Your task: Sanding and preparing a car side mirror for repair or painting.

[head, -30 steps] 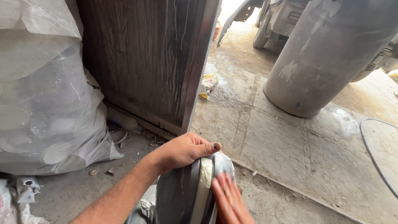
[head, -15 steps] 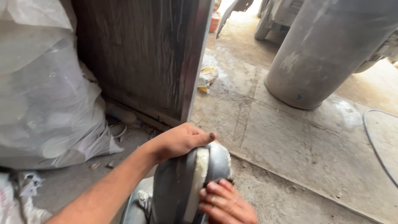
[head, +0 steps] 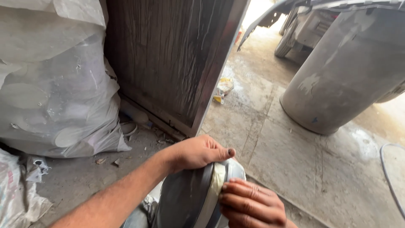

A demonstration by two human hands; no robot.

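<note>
A rounded grey car part (head: pixel 185 200) with a strip of pale masking tape (head: pixel 213 188) along its edge stands at the bottom middle of the head view. My left hand (head: pixel 198 151) grips its top, thumb pressed over the rim. My right hand (head: pixel 251 204) lies flat against the part's right side, fingers pressing on the tape strip. The lower end of the part runs out of view.
A big clear plastic sack (head: pixel 55 84) full of waste leans at the left. A dark wooden door (head: pixel 173 59) stands behind. A large grey cylinder (head: pixel 350 71) rises at the right, vehicle parts beyond it. Litter (head: pixel 223 88) lies on the dusty concrete floor.
My right hand has slid up along the taped edge and now presses with its fingers laid flat. The left hand keeps its hold on top. The view shifted slightly.
</note>
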